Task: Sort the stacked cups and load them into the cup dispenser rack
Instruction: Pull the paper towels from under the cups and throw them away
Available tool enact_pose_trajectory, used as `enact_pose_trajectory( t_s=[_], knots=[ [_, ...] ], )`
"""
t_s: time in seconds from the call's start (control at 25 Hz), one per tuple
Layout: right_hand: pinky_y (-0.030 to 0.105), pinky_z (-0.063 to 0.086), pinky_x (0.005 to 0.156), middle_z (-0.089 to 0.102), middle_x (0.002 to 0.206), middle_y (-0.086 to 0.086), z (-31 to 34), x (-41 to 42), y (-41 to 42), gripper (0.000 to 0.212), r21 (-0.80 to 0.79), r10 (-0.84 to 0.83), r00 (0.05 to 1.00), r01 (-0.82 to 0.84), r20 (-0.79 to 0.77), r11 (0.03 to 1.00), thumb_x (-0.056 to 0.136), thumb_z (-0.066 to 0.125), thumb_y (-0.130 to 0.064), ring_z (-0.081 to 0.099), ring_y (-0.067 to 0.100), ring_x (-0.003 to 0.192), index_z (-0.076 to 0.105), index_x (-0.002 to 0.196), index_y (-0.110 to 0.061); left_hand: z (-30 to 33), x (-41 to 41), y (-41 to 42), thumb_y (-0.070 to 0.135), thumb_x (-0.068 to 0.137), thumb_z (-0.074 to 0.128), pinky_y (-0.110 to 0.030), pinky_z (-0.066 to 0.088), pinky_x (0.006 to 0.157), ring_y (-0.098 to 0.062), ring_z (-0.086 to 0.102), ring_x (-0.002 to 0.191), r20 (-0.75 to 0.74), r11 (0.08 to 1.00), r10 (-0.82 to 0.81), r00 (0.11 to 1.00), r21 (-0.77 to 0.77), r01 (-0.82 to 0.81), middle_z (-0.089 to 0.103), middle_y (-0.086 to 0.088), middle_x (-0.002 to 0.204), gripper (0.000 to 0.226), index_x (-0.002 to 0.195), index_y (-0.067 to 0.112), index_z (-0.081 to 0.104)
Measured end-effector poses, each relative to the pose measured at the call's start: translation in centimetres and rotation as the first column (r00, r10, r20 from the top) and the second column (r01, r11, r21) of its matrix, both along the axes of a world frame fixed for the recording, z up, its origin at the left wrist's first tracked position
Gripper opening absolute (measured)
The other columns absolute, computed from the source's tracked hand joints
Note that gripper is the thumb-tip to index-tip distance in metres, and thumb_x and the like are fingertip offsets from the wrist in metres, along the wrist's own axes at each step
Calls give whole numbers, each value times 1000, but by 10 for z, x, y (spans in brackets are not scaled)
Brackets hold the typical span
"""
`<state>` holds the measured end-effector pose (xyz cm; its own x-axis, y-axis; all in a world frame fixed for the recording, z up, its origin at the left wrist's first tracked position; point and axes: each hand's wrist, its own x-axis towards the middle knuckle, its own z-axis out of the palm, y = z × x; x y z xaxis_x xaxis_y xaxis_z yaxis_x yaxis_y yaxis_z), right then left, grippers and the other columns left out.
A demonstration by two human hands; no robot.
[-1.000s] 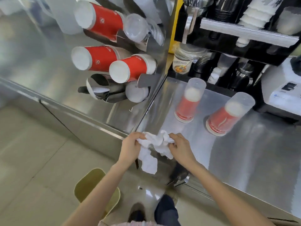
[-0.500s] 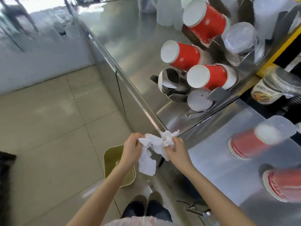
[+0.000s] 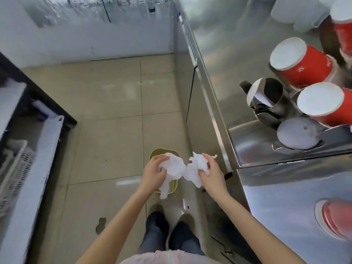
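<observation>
My left hand (image 3: 153,171) and my right hand (image 3: 210,173) both grip a crumpled white plastic wrapper (image 3: 183,171), stretched between them above a yellow-green bin (image 3: 174,185) on the floor. At the right, the steel cup dispenser rack (image 3: 285,119) holds red paper cups (image 3: 302,63) with white bottoms facing me, a second red stack (image 3: 323,103) below it, and a clear plastic cup stack (image 3: 298,133) lowest. One rack tube (image 3: 264,96) shows no cups. A red cup stack in a clear sleeve (image 3: 335,220) lies blurred on the steel counter at the right edge.
The steel counter (image 3: 285,202) runs along the right, its cabinet front (image 3: 200,96) beside the tiled floor (image 3: 114,111). A dark appliance with a white wire rack (image 3: 19,159) stands at the left. My shoes (image 3: 171,225) are below my hands.
The view has swung left and down toward the floor. My hands have moved off the counter edge to above the bin and pulled a little apart, still holding the wrapper.
</observation>
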<state>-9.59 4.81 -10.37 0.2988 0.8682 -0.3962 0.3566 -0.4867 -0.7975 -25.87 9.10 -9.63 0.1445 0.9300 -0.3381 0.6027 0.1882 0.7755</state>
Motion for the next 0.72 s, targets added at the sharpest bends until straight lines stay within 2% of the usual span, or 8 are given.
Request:
enact_pose_trajectory(
  t_s=[0.08,0.2,0.24,0.32,0.44,0.56,0.72],
  knots=[
    [39,44,98,44,137,10,-1,-6,5,55,-39,20,1000,-20,-18,999,87,48,-11,47,25,119,30,139,-17,-5,-11,-4,-8,80,40,-28,30,103,-25,38,126,-18,999,31,999,-27,-31,41,-12,136,50,126,10,47],
    [23,45,75,46,130,12,-6,-17,12,46,-89,106,994,-104,17,991,88,50,-13,48,17,100,41,132,-15,-10,-28,-5,-7,81,41,-34,31,106,-26,35,127,-22,992,86,996,-90,-88,33,-13,140,56,134,11,35],
    [22,42,74,48,127,12,-9,-22,15,42,-93,129,991,-126,37,988,87,51,-15,48,16,97,45,129,-14,-12,-33,-4,-8,81,40,-34,31,105,-26,35,128,-24,990,102,994,-96,-104,34,-13,140,56,133,11,35],
    [23,40,73,50,123,12,-13,-31,21,34,-99,158,985,-151,68,984,87,52,-18,49,16,93,52,120,-13,-17,-43,-3,-8,81,39,-32,33,101,-26,39,126,-16,989,126,992,-83,-127,41,-13,137,51,130,9,41],
    [13,36,60,53,116,12,-19,-43,30,26,-90,168,982,-160,88,983,87,52,-23,51,15,85,59,108,-11,-22,-54,6,-5,82,41,-34,40,93,-27,48,116,5,982,183,983,-57,-182,53,-13,125,43,122,9,49],
    [9,34,58,52,114,9,-25,-53,41,25,-105,170,981,-160,88,981,87,53,-22,51,13,83,60,107,-9,-26,-61,16,2,87,43,-34,45,85,-25,54,105,25,970,237,971,-63,-235,58,-13,121,35,120,9,51],
    [11,34,57,56,106,7,-33,-62,56,25,-158,176,984,-168,41,973,89,49,-19,50,15,86,56,111,-9,-34,-69,27,7,89,44,-23,42,73,-18,54,93,39,971,226,973,-83,-223,63,-12,113,29,116,8,55]
  ],
)
